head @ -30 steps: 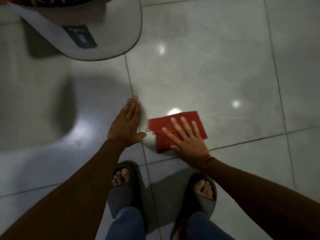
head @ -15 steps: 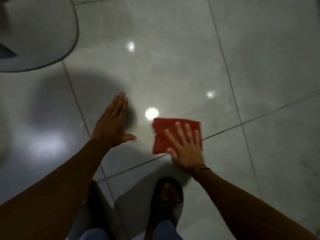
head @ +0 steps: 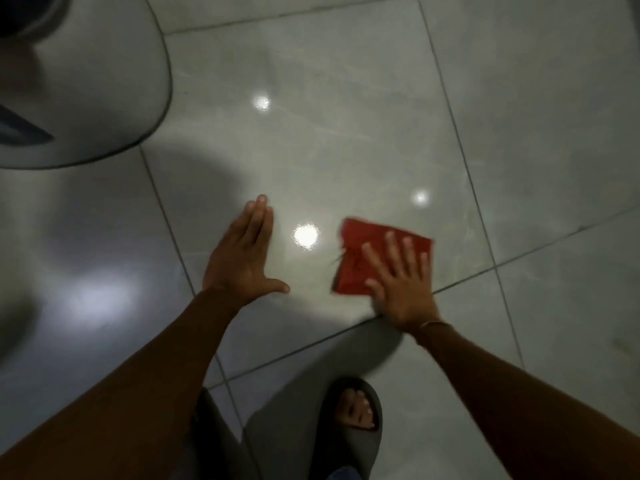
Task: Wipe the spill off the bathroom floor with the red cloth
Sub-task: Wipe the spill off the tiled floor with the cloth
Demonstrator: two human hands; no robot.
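A folded red cloth [head: 360,252] lies flat on the glossy grey floor tiles [head: 346,150]. My right hand [head: 398,289] presses down on the cloth's near right part with fingers spread. My left hand [head: 242,261] rests flat on the bare tile to the left of the cloth, fingers together and thumb out, holding nothing. A bright lamp reflection sits between the two hands. I cannot make out any spill on the shiny tile.
A pale rounded fixture base [head: 86,98] fills the upper left corner. My foot in a dark slide sandal [head: 349,424] stands close below the hands. Tile joints cross the floor diagonally.
My right hand has slid the red cloth to the right and turned it slightly. The left hand stays flat on the tile. The view has shifted, moving the fixture further left.
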